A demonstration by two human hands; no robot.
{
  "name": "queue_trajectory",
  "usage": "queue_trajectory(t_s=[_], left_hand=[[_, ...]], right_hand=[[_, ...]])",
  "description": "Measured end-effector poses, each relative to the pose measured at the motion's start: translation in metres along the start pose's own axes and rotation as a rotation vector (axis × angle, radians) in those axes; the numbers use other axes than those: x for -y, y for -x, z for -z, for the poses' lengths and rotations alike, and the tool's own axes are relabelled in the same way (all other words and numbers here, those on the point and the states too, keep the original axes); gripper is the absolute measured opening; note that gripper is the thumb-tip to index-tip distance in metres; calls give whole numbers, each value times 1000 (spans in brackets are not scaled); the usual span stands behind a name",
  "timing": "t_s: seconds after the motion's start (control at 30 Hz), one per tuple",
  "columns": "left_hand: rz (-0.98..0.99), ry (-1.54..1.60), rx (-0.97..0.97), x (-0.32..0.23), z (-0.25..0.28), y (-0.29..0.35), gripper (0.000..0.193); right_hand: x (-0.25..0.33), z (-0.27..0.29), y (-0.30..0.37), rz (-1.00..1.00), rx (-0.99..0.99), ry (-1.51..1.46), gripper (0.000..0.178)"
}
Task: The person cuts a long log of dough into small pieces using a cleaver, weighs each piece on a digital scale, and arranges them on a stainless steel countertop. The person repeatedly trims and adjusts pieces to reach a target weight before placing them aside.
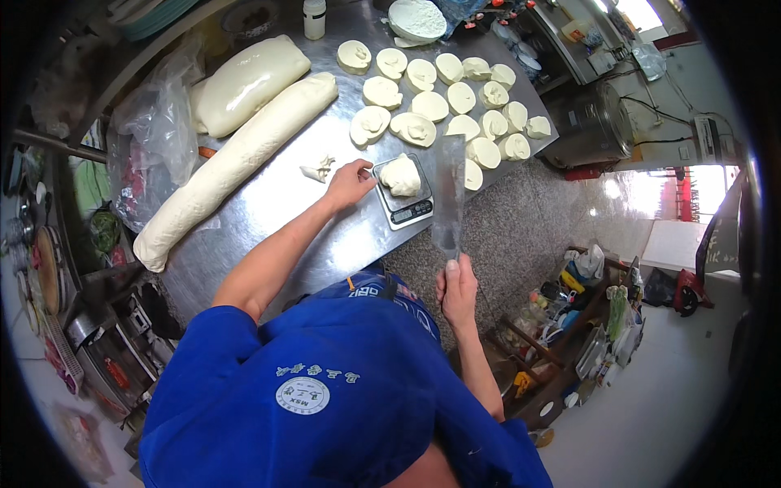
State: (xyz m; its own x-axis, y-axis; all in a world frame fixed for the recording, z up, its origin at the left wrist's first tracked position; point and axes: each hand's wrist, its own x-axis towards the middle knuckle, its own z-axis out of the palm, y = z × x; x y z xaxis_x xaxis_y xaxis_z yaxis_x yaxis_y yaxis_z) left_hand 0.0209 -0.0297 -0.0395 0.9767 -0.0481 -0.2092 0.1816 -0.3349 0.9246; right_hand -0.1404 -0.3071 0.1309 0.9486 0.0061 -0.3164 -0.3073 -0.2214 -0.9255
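Note:
A digital scale [410,213] stands near the table's front edge, with a lump of dough [401,176] on its plate. At the scale's left edge is my left hand [350,185], fingers slightly bent and apart, holding nothing. My right hand [457,289] grips the handle of a cleaver [448,191]; its long blade points away from me, upright beside the scale's right side. Small dough scraps [317,169] lie left of the scale. A long dough roll [240,167] stretches diagonally across the table's left part. Several cut round dough pieces [412,128] sit in rows behind and right of the scale.
Behind the roll rests a thick dough slab [254,84], beside a clear plastic bag [159,122]. A bowl of white flour [416,20] and a white bottle [314,19] stand at the metal table's [281,236] far side. A cluttered shelf [561,325] is at right.

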Motion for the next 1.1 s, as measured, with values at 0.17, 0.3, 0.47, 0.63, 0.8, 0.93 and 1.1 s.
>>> queue_trajectory(t_s=[0.17, 0.3, 0.47, 0.63, 0.8, 0.93, 1.1], left_hand=[[220, 340, 6, 3, -17, -12, 44], [306, 459, -40, -15, -28, -10, 38], [284, 395, -125, -7, -39, -14, 32], [252, 184, -216, -12, -47, -14, 22], [257, 62, -289, -9, -51, -10, 15], [241, 85, -294, 3, -59, 0, 11], [139, 152, -233, 8, -70, 26, 10]], right_hand=[[2, -4, -10, -100, 103, 144, 27], [-4, -9, -19, -153, 146, 184, 27], [3, -10, -28, -130, 174, 366, 29], [-15, -21, -65, 46, 153, 601, 31], [-18, -46, -90, 90, 185, 879, 32], [-36, -53, -104, 131, 212, 932, 33], [-43, -49, -115, 142, 226, 908, 34]])
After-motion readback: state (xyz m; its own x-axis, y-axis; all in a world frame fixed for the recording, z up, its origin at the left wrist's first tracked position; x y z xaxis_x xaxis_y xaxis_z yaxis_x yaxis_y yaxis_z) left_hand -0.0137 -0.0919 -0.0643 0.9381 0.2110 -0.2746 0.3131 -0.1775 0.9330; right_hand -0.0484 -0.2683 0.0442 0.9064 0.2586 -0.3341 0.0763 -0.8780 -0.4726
